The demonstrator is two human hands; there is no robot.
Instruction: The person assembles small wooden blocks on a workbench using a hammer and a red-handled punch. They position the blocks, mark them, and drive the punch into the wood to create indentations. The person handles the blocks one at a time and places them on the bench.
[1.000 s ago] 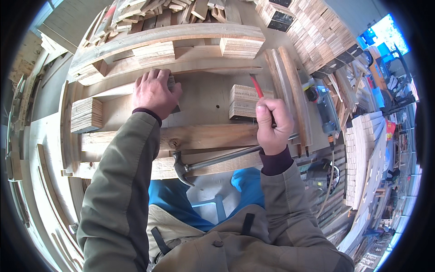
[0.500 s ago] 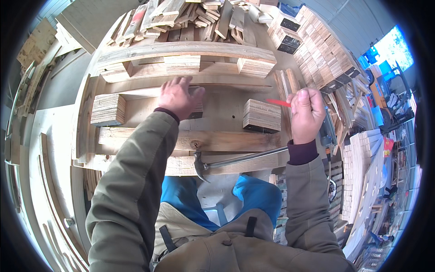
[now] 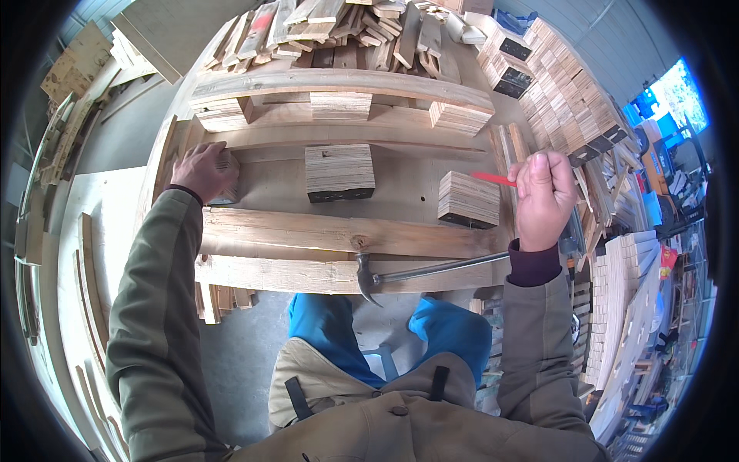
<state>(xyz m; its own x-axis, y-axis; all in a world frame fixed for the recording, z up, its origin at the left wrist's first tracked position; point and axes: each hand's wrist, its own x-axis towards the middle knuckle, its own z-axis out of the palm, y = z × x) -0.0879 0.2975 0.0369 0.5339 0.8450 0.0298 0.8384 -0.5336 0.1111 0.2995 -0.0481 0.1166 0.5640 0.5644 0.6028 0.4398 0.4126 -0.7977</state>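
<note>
On the bench, take the middle block point(image 3: 339, 172) as your landmark: your left hand point(image 3: 202, 169) lies well to its left, fingers curled over the left block point(image 3: 224, 175), which it mostly hides, so you cannot tell how firmly the hand bears down. Your right hand point(image 3: 544, 196) is well to the right of the middle block, raised above the bench edge, closed around a red pencil point(image 3: 493, 179) whose tip points left toward the right block point(image 3: 469, 199), just beside it. The pencil's long axis runs roughly left to right, and that right block is the nearest thing to its tip; your right hand is far nearer to it than your left. All 3 blocks are stacked-ply squares sitting on a flat board between 2 long rails. Nearer you than the middle block, a hammer point(image 3: 419, 271) lies across the front rail point(image 3: 339, 235), its head about under the middle block and its handle running right toward your right wrist; neither hand touches it. Beyond the middle block, more short blocks rest on the far rail point(image 3: 339, 78), and past that lies a heap of offcuts point(image 3: 339, 31). Far to the right stand tall stacks of cut boards point(image 3: 570, 100), with blue and red packages point(image 3: 666, 231) beyond them, too small to read by shape.
</note>
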